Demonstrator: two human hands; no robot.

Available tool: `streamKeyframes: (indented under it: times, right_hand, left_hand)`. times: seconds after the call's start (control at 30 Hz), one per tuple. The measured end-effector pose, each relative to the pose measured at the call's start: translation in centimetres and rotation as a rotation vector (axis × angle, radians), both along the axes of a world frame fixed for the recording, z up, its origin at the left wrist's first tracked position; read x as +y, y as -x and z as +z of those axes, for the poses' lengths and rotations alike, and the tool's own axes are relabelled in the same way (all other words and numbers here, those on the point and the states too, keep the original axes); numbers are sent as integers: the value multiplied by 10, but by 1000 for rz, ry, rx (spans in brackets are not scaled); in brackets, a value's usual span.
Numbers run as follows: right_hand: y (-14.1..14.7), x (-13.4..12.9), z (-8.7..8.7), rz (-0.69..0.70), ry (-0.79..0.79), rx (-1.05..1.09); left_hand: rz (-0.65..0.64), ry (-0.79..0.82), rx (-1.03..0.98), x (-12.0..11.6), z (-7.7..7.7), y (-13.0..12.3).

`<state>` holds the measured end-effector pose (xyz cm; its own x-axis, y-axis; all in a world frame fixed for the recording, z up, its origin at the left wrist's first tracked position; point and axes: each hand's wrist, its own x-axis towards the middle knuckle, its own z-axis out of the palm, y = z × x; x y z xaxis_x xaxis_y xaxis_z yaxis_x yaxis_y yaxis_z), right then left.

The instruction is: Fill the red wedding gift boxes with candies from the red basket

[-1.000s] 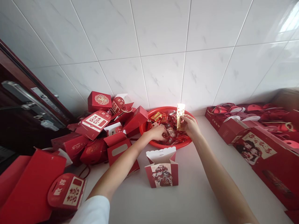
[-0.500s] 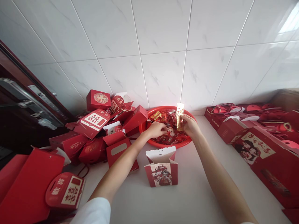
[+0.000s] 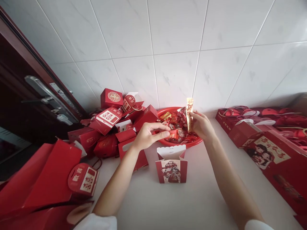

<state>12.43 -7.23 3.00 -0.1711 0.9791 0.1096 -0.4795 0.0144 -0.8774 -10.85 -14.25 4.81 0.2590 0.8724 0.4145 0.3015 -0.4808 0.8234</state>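
The right grip [image 3: 202,126] was pressed together, pinching a gold-and-red sachet [image 3: 190,114] upright above a red plastic basket [image 3: 189,146] of wrapped sweets [image 3: 178,126] at the back edge of the desk [image 3: 168,204]. The left grip [image 3: 148,135] hung over the basket's near rim, thumb and fingers close together beside a small red packet [image 3: 173,134]; whether they pinched it, I cannot tell. An open red-and-white gift box [image 3: 171,171] stood just in front of the basket, a heap of red boxes [image 3: 105,121] lay toward the left end, and more red boxes [image 3: 240,134] lined the right end.
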Motion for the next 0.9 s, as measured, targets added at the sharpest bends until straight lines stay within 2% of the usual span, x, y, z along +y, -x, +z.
streamKeyframes:
  times: [0.1,0.2,0.33,0.47,0.63,0.7,0.77,0.9]
  right_hand:
    - [5,-28,21,40,-77,-29]
    - [7,-50,31,64,-138,-101]
    - [6,-64,31,79,-206,-152]
    - [4,-69,30,52,-256,-196]
    - [8,-75,31,40,-269,-242]
    - [11,-76,29,33,-271,-247]
    - [15,-76,26,9,-276,-242]
    - [18,-72,20,-36,-289,-206]
  left_hand:
    - [-82,-42,159,-33,17,6]
    - [-113,-85,297,-49,19,4]
    - [-115,-155,438,-49,7,-6]
    - [-80,-212,471,-47,1,-9]
    - [-48,-58,609,-47,2,-1]
    - [-74,14,567,-41,-1,2]
    - [-99,78,443,-33,-7,2]
    - [-68,123,270,-21,-17,-2]
